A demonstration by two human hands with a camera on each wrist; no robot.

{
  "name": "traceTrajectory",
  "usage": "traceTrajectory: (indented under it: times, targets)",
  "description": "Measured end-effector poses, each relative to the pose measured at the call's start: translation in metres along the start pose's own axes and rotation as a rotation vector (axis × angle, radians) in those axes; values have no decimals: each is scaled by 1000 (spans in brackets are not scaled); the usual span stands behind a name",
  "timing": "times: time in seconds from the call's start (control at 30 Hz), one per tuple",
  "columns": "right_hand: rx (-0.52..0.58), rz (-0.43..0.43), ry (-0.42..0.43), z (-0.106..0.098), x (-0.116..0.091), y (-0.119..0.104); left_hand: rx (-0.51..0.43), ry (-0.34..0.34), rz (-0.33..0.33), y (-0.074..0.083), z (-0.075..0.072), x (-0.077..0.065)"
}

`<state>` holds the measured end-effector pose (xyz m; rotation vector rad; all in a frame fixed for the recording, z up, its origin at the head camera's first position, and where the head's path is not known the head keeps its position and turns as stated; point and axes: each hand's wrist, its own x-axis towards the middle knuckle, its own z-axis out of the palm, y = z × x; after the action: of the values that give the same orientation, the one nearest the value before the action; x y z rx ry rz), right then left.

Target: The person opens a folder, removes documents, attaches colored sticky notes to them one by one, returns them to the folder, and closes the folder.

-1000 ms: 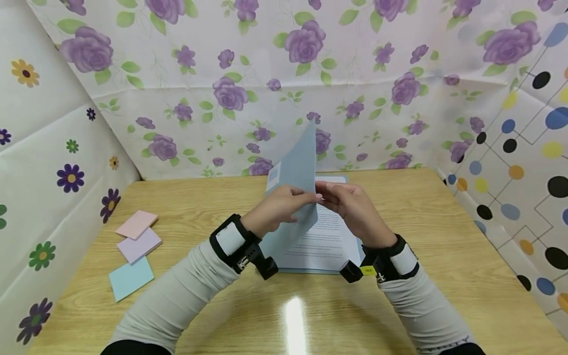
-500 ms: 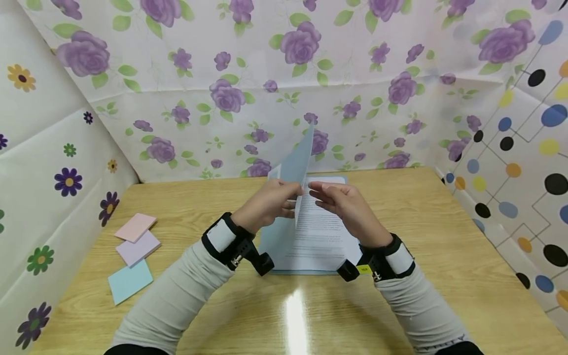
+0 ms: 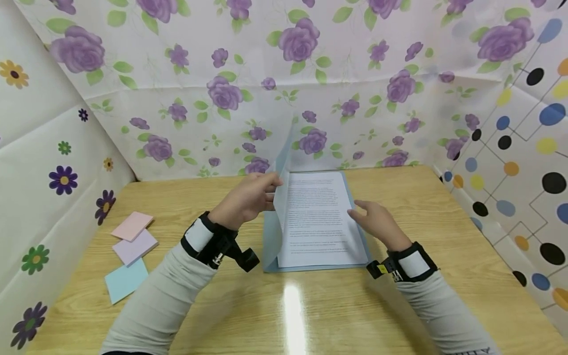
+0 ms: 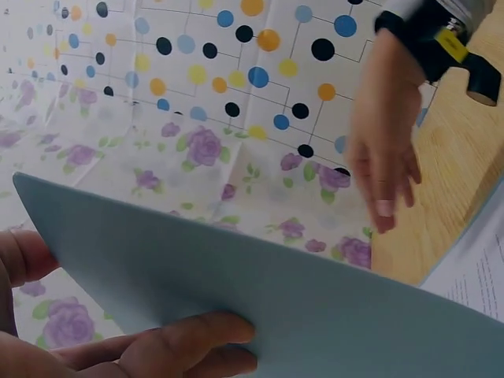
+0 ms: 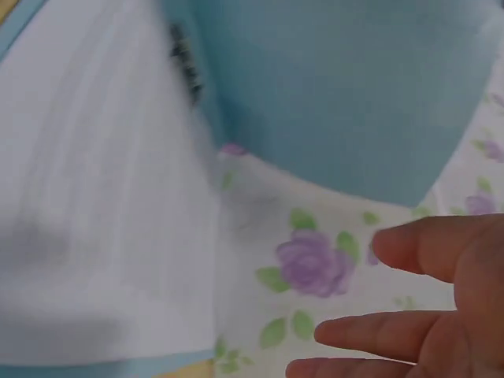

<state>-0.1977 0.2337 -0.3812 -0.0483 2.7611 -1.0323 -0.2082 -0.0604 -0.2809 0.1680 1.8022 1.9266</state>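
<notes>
A light blue folder (image 3: pixel 272 246) lies on the table with its cover (image 4: pixel 205 268) raised nearly upright. My left hand (image 3: pixel 248 198) pinches the cover's edge, with the thumb on one side and fingers on the other in the left wrist view. Printed paper (image 3: pixel 315 222) lies flat in the folder. By its right edge, my right hand (image 3: pixel 376 222) hovers with fingers loosely extended and holds nothing. In the right wrist view, the right hand (image 5: pixel 480 291) is apart from the cover (image 5: pixel 339 94). A dark, blurred strip (image 5: pixel 185 59) shows near the fold.
At the left of the wooden table (image 3: pixel 337 315) lie a pink pad (image 3: pixel 131 225), a purple pad (image 3: pixel 134 247) and a light blue pad (image 3: pixel 126 281). Flowered cloth (image 3: pixel 186 88) hangs behind; dotted cloth (image 3: pixel 510 197) stands at the right.
My left hand has moved left, swinging the cover leftward and uncovering more of the printed page. My right hand has left the cover's edge and moved right and downward.
</notes>
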Motion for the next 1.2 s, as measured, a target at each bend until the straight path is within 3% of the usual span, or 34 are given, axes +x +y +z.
traceTrajectory:
  times: [0.1, 0.27, 0.53, 0.9, 1.0, 1.2]
  targets:
    - [-104, 28, -39, 9, 1, 14, -13, -4, 15, -2, -7, -3]
    - [-160, 74, -101, 23, 2, 27, -49, 1, 40, -6, -21, -7]
    - [-196, 63, -111, 38, 1, 35, -95, -65, 118, -9, -44, -20]
    - [-318, 70, -94, 52, 1, 39, -72, -147, 182, -20, -79, -38]
    - [-335, 78, -89, 53, 1, 39, -74, -164, 182, -23, -91, -42]
    - [-373, 89, -84, 53, -1, 36, -2, -70, 103, -25, -111, -54]
